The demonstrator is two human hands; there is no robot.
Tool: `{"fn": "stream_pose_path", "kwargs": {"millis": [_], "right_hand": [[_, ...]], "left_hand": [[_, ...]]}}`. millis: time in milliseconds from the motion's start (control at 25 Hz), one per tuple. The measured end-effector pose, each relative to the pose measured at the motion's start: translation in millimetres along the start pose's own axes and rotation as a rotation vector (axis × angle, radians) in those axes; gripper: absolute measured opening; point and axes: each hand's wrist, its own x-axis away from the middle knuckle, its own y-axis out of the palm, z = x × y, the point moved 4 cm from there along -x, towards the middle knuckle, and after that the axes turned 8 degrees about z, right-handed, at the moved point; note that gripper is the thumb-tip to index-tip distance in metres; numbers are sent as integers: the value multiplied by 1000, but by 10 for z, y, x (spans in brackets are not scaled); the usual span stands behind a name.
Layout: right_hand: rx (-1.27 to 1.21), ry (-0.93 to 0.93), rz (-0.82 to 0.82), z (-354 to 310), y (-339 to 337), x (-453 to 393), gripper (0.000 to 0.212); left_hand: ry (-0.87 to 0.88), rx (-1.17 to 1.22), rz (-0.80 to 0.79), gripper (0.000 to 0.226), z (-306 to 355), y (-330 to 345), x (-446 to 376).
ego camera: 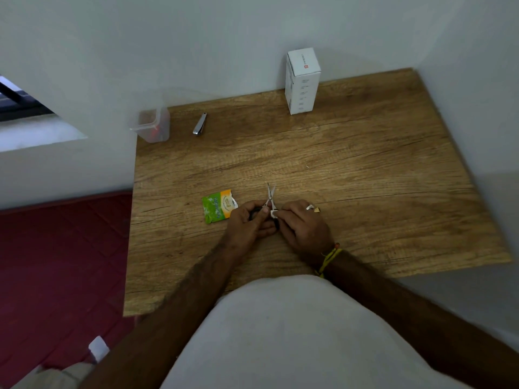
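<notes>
Near the table's [365,192] front edge, the left hand [250,220] and right hand [300,223] both grip the scissors [269,196], whose blades point away, slightly parted. With fingers crowding the pivot, closing the blades could nick one. Just left lies the torn sachet [219,206].

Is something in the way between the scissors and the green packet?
Nothing visible. The left hand and right hand hold the scissors; only bare table lies between the blades and the packet.

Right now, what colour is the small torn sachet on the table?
The torn sachet is green with a yellow-orange panel, clearest in the head view.
</notes>
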Motion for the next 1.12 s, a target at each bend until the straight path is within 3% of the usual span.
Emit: {"fn": "stream_pose_path", "kwargs": {"millis": [840, 1120], "right_hand": [[9, -58, -85, -36, -51, 115, 12], [62, -80, -32, -76, -103, 94, 9]], "left_hand": [[0, 27, 10, 21, -3, 29, 11], [-5, 2, 23, 15, 18, 28, 8]]}}
